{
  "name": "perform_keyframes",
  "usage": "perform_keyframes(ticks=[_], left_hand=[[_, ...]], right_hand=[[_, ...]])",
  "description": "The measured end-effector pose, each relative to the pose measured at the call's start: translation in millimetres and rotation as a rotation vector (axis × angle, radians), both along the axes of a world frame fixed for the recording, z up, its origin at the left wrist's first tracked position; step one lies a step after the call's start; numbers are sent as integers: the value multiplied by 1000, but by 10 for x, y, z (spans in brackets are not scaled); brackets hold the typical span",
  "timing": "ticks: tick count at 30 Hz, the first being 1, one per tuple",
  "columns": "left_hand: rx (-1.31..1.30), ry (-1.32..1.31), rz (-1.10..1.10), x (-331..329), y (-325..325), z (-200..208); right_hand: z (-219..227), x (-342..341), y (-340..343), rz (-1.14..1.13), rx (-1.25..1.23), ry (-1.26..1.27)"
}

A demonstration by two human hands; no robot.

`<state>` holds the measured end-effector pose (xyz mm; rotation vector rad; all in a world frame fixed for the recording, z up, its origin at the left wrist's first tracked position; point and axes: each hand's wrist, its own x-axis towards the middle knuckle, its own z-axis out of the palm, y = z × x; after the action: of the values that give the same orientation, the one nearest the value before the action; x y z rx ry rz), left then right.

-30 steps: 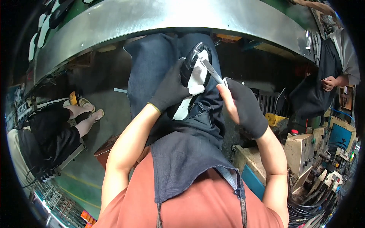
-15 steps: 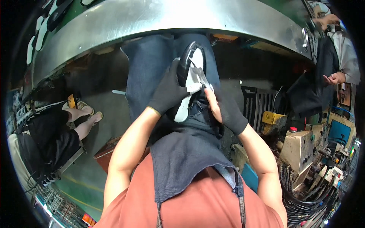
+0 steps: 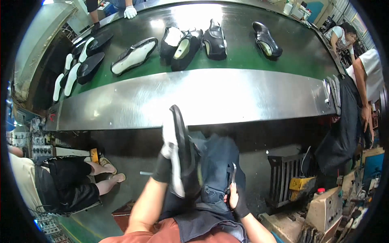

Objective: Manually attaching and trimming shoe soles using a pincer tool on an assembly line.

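Observation:
My left hand [image 3: 163, 168], in a dark glove with the fingers mostly hidden, is closed on a black shoe [image 3: 184, 150]. The shoe is raised over my lap, its toe pointing at the bench edge. A white sole-shaped piece [image 3: 176, 172] lies along its left side; I cannot tell how it is fixed. By my right thigh, well apart from the shoe, my right hand [image 3: 235, 198] wears a dark glove with bare fingertips. It grips a slim metal plier-like tool [image 3: 234, 173], pointing away from me. Blue denim covers my legs.
A bench's metal edge [image 3: 227, 97] crosses ahead. Black shoes [image 3: 216, 40] and white soles [image 3: 72, 79] lie on its green surface. A gloved hand [image 3: 130, 12] rests at the far side. People sit left and stand right. A machine [image 3: 324, 208] stands at lower right.
The view has tilted up to show the bench top. My left hand has lifted the shoe from my lap toward the bench. My right hand with the tool has come away from the shoe.

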<state>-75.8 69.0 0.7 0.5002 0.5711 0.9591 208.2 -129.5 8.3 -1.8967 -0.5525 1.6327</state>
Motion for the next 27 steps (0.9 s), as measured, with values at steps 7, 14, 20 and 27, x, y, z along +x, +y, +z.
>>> perform_keyframes(ticks=[7,14,20,27], left_hand=[[101,852,102,-1035,2617,1540],[385,1537,-64,-1111,4331,1448],[1265,2636,598,-1094,4842,896],[1004,1291,248,1398,3831,1658]], right_hand=[[-138,47,913,76,-21,35],[63,-89,1673,257,-17,-13],[-318,-55,1485,269,-176,108],[-391,-75,1415,174,-156,134]])
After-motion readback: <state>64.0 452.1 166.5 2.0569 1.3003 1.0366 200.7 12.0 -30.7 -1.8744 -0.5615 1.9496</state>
